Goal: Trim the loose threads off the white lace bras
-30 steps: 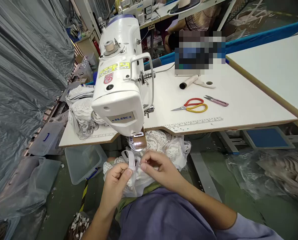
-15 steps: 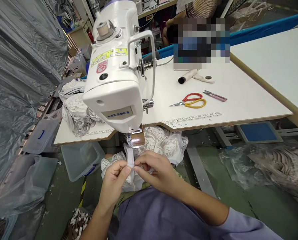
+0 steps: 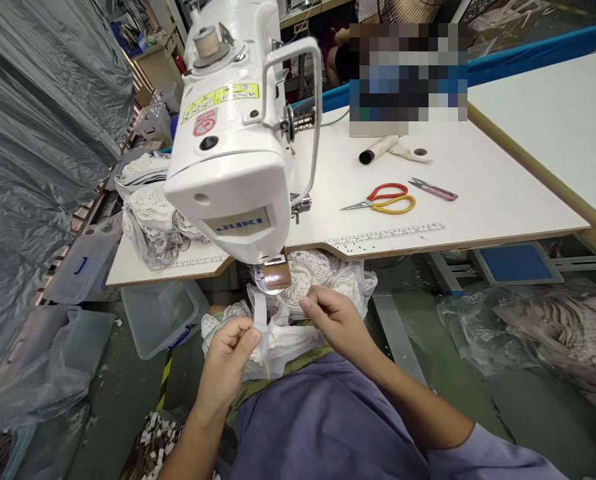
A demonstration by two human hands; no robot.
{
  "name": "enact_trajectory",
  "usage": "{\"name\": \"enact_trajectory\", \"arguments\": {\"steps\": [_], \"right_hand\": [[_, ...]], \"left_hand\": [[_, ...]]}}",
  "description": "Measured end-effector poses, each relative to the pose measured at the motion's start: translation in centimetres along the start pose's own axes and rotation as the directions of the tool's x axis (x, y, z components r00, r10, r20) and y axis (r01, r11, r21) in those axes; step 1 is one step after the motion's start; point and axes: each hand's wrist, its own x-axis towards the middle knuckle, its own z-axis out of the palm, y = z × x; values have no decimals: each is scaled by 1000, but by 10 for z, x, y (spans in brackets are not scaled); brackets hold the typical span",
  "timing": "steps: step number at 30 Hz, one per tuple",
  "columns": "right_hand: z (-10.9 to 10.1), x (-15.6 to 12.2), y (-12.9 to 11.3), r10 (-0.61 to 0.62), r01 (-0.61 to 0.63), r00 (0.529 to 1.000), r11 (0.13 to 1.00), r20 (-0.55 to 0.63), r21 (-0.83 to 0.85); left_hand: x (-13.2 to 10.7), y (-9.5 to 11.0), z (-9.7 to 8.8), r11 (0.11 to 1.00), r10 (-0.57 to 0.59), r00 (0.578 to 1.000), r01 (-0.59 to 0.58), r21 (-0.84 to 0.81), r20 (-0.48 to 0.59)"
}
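Note:
A white lace garment point(image 3: 298, 340) lies bunched in my lap, just below the head of a white sewing machine point(image 3: 233, 147). My left hand point(image 3: 228, 363) pinches a narrow white strap point(image 3: 261, 313) of the garment between thumb and forefinger. To the right, my right hand point(image 3: 333, 320) is closed on the lace fabric near the machine's presser foot point(image 3: 275, 280). The two hands are a short way apart, with the fabric stretched between them.
Red-and-yellow scissors point(image 3: 383, 200), pink thread snips point(image 3: 435, 190) and a dark tube point(image 3: 375, 150) lie on the white table point(image 3: 478, 200). A lace pile point(image 3: 148, 213) sits at the table's left. Clear plastic bins point(image 3: 161, 317) stand on the floor. Another person sits beyond the table.
My right hand has let go of the strap and moved right and up onto the lace fabric. The left hand keeps its pinch. The view has shifted slightly.

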Motion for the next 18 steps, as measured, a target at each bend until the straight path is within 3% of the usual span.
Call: {"name": "enact_trajectory", "arguments": {"steps": [5, 12, 18], "right_hand": [[0, -4, 0, 73, -75, 997, 994, 30, 78], [3, -5, -8, 5, -13, 990, 999, 142, 52], [2, -9, 7, -10, 13, 974, 1000, 228, -13]], "left_hand": [[1, 0, 1, 1000, -5, 1000, 5, 5, -1], [1, 0, 2, 1000, -21, 1000, 21, 1, 2], [3, 4, 6, 999, -35, 999, 35, 1, -7]]}}
